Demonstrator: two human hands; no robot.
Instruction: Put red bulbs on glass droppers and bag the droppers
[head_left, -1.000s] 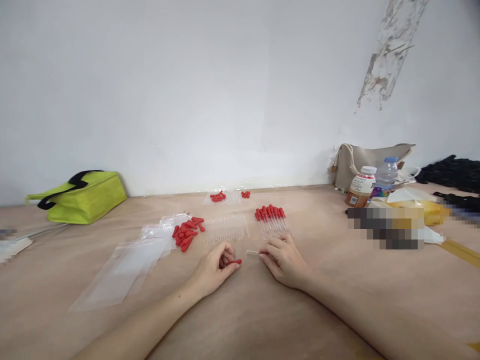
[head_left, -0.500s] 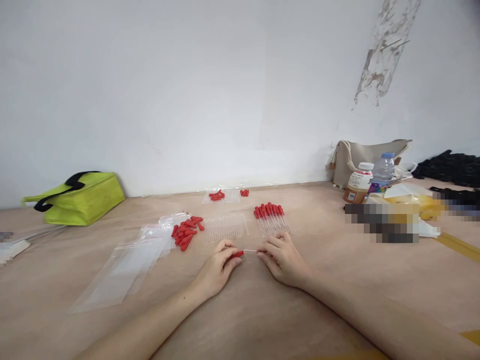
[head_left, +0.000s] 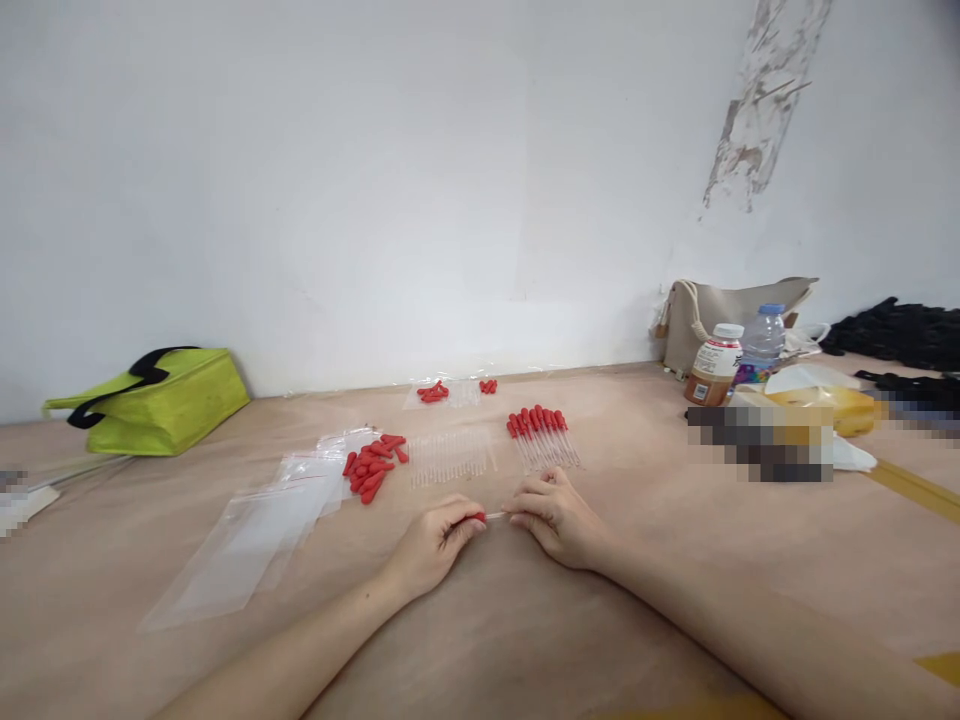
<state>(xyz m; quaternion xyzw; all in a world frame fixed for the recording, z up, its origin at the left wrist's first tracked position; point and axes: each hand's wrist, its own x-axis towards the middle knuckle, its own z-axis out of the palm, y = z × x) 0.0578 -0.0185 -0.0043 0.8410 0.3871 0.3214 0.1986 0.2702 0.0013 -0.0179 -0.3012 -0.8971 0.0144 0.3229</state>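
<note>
My left hand (head_left: 435, 540) pinches a red rubber dropper bulb (head_left: 479, 517), mostly covered by the fingers. A thin clear glass tube (head_left: 495, 516) runs from the bulb into the fingertips of my right hand (head_left: 551, 520), which grip it. Just beyond the hands lies a row of bare glass tubes (head_left: 448, 457). A pile of loose red bulbs (head_left: 371, 466) sits left of that row. On the right, several droppers (head_left: 541, 435) with red bulbs on their tubes lie side by side, bulbs toward the wall.
Flat clear zip bags (head_left: 247, 540) lie at left, near a lime-green bag (head_left: 169, 405). More red bulbs (head_left: 433, 391) rest on plastic by the wall. At right stand a brown drink bottle (head_left: 716, 365), a clear water bottle (head_left: 763, 340) and a beige bag (head_left: 682, 320).
Both hands have come closer together, and less of the tube shows between them. The left fingers now cover more of the bulb.
</note>
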